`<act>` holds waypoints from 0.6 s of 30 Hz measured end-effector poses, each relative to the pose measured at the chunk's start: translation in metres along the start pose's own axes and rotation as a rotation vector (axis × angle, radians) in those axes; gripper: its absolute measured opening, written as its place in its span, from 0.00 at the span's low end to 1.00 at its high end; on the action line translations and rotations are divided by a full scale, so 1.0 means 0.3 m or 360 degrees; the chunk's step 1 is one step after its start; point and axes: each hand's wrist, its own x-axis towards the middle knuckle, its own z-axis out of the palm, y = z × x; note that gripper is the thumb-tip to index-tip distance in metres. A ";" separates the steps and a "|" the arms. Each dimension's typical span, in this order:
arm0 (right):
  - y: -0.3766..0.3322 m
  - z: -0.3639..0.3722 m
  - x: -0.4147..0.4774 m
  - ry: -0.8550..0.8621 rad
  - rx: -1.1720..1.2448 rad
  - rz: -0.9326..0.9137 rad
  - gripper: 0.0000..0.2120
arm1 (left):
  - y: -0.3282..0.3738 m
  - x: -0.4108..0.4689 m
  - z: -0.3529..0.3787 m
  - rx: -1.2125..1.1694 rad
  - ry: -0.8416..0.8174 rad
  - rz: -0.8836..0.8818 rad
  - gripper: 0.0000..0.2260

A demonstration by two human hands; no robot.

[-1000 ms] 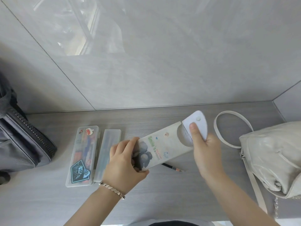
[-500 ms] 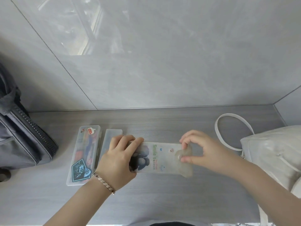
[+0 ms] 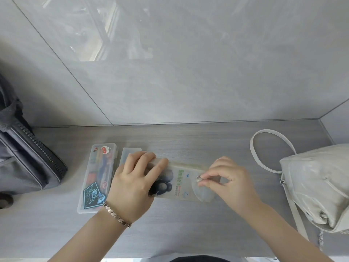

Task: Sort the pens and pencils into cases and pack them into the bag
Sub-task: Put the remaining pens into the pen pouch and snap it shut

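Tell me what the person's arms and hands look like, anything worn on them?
Both forearms are bare, with no sleeves in view. The left hand has a metallic link bracelet, rose-gold in tone, around its wrist. The right hand shows no bracelet, watch or glove. No rings can be made out on either hand.

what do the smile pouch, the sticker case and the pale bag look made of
Smile pouch: likely soft frosted plastic, matte, with a metal snap. Sticker case: rigid clear plastic; contents show through. Pale bag: seemingly leather or faux leather, creased with a slight sheen.
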 end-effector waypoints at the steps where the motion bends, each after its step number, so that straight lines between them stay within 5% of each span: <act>1: -0.001 0.004 0.004 0.0025 -0.0005 0.0019 0.07 | -0.001 0.000 0.001 0.0011 0.0059 0.0008 0.16; 5: 0.014 0.012 0.011 -0.0009 -0.0094 0.0044 0.06 | 0.009 -0.008 0.007 0.0100 0.0231 0.0063 0.14; 12: 0.010 0.008 0.014 -0.0064 0.0174 0.0114 0.06 | 0.027 -0.031 0.014 0.0186 0.0369 0.0107 0.26; 18: -0.015 -0.008 0.007 -0.0152 0.0140 0.0067 0.14 | 0.042 -0.042 -0.005 0.0206 0.0431 0.0152 0.28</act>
